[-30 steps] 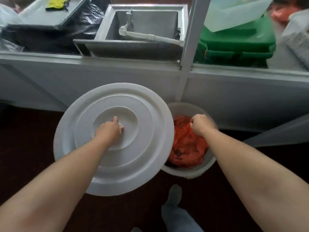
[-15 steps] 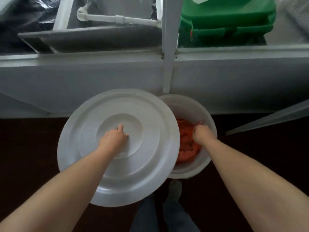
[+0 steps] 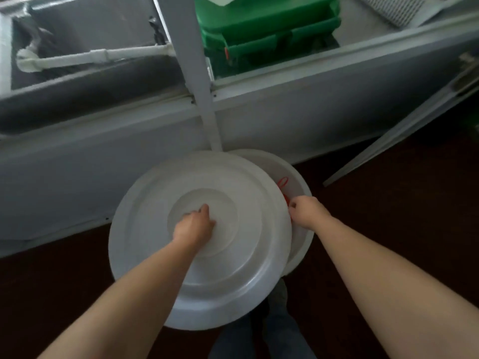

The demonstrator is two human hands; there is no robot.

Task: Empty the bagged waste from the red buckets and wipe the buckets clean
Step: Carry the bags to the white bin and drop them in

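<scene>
Left hand (image 3: 194,226) gripped the centre of a round white lid (image 3: 233,268), its fingers curled into the sunken middle. Right hand (image 3: 307,212) sat at the lid's right edge with fingers curled; whether it pinched anything could not be told. Under the lid, mostly covered, stood a white bucket (image 3: 298,174) on a dark floor (image 3: 388,216), and slivers of a red bag (image 3: 286,197) showed inside its rim. Behind were a grey counter (image 3: 129,164), a white pipe (image 3: 103,54) and a green crate (image 3: 272,27).
</scene>
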